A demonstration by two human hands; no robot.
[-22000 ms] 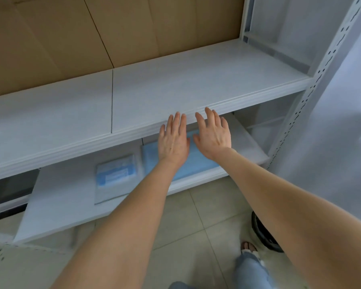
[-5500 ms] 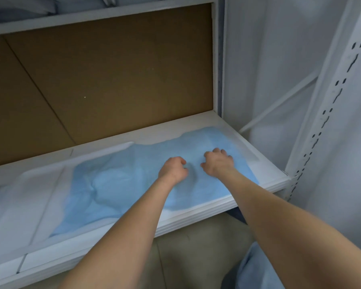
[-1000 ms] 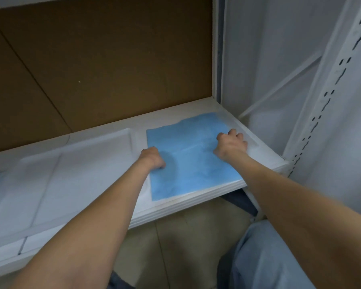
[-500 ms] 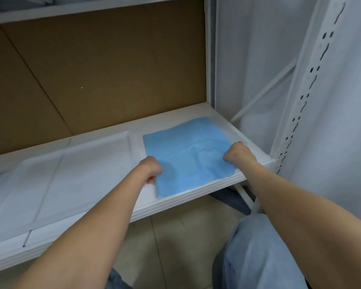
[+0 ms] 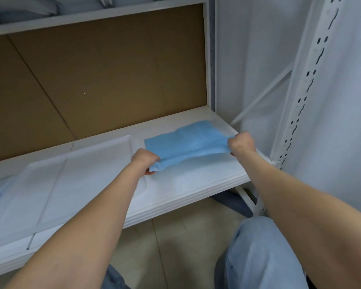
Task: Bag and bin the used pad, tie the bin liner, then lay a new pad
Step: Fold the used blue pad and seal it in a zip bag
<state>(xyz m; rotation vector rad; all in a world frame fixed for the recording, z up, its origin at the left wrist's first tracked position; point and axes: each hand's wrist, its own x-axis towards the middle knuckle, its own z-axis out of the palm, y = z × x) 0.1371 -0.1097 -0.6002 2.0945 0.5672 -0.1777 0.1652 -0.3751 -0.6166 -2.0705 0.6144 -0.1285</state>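
While both fists are gripping it, left hand (image 5: 144, 160) and right hand (image 5: 241, 143) are lifting the blue pad's (image 5: 188, 140) front edge near the shelf's (image 5: 196, 184) right end.

Single head cam, looks fwd/down, close on shelf (image 5: 196, 184) over both forearms.

Bare forearms, sleeveless to frame edge, entering from lower left and lower right; left hand (image 5: 144, 161) and right hand (image 5: 241, 143) ungloved. Light blue denim trousers (image 5: 258, 253), lower right.
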